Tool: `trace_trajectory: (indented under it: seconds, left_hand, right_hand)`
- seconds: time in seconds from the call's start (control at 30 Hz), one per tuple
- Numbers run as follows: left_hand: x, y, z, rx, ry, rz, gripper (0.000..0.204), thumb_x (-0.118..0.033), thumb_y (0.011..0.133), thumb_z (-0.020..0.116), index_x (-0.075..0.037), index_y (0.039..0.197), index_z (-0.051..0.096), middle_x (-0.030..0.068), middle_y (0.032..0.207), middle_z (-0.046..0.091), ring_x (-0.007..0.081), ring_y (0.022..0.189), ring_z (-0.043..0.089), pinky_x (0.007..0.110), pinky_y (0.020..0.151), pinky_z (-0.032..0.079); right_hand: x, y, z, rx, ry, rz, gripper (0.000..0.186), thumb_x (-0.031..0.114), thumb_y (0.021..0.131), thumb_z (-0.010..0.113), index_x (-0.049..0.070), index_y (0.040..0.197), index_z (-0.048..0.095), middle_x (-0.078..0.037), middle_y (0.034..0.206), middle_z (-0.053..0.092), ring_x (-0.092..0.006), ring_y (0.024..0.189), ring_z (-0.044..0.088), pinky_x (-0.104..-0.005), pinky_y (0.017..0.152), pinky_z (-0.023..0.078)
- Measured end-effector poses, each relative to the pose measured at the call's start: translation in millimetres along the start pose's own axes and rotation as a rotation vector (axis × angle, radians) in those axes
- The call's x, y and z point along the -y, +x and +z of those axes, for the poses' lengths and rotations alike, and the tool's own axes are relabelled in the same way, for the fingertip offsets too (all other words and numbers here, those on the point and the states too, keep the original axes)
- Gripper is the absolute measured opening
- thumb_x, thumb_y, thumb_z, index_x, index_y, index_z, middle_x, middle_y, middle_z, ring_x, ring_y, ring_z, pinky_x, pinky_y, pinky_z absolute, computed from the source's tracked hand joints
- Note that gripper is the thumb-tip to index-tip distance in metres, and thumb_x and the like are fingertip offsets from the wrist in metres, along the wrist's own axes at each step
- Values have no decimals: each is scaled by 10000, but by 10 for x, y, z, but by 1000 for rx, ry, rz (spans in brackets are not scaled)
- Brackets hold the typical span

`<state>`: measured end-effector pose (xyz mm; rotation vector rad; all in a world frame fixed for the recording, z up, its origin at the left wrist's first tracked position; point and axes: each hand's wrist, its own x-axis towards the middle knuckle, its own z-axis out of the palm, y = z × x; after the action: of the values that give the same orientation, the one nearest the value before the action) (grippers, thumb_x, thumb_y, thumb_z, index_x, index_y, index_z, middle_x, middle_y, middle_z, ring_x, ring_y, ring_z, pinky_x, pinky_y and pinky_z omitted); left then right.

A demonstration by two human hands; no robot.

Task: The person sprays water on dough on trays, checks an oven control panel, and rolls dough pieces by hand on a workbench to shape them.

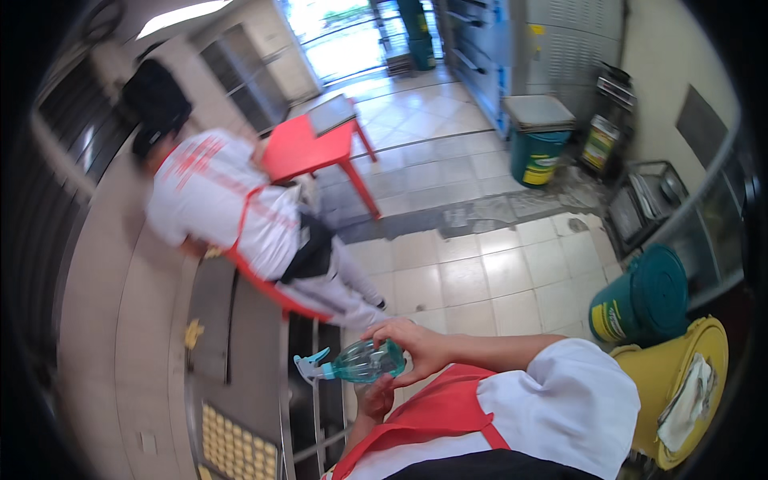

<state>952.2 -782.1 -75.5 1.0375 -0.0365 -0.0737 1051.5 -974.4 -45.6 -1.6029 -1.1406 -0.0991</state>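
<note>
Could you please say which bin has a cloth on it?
The yellow bin, lower right: a whitish cloth lies on its lid; the other bins are green.

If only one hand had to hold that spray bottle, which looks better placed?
Probably the right hand: it curls around the base end of the green spray bottle. The left hand appears just below the bottle, partly hidden, so its grip is unclear.

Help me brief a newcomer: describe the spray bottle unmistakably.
Find the red apron at the bottom, then the right hand and left hand beside it. Between them is the spray bottle: translucent green, its light blue trigger head pointing left, unlike the opaque green bins.
</note>
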Motion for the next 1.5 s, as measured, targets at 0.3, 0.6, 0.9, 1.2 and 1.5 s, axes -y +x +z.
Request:
trace_trajectory:
  seconds: [0.3, 0.6, 0.9, 1.2, 1.5]
  left_hand:
    - [1010, 3266, 1372, 694, 984, 116, 995, -260, 676, 978, -31, 1460, 409, 209, 1361, 542, 359, 1265, 585, 457, 1028, 528]
    - [2219, 6283, 2826, 1491, 848, 28, 1097, -358, 786, 864, -37, 1632, 243, 304, 1435, 528, 447, 1336, 514, 479, 1131, 425]
    - [2289, 10037, 3476, 1233, 791, -52, 729, -376, 877, 786, -41, 1470, 523, 219, 1377, 629, 380, 1244, 632, 462, 1044, 511]
    - [3271, 11876, 359, 453, 1704, -939, 506, -344, 829, 713, -77, 1258, 739, 198, 1293, 705, 363, 1173, 691, 479, 1004, 540]
    - [3261, 12984, -660, -179, 1229, -975, 417, -382, 814, 756, -56, 1071, 793, 194, 1019, 772, 345, 975, 741, 455, 886, 565]
  right_hand:
    - [-864, -198, -2486, -348, -147, 536, 806, 235, 858, 848, 32, 1509, 418, -192, 1410, 559, -314, 1273, 594, -407, 1084, 470]
    - [-2612, -2157, -4360, -1055, -418, 1105, 622, 170, 951, 736, -18, 1477, 461, -169, 1211, 668, -220, 1008, 661, -363, 864, 551]
    - [-4628, -2394, -4817, -1035, -125, 1950, 653, 105, 856, 720, -20, 1455, 492, -223, 1305, 638, -285, 1142, 635, -412, 981, 500]
    - [-7540, -1069, -7980, -462, -273, 1709, 613, 94, 817, 710, 11, 1404, 552, -215, 1304, 646, -336, 1226, 614, -445, 1071, 459]
    - [-10638, 2602, -12430, -781, -382, 874, 340, 188, 968, 713, 51, 1262, 611, -58, 940, 650, -135, 788, 640, -305, 680, 524]
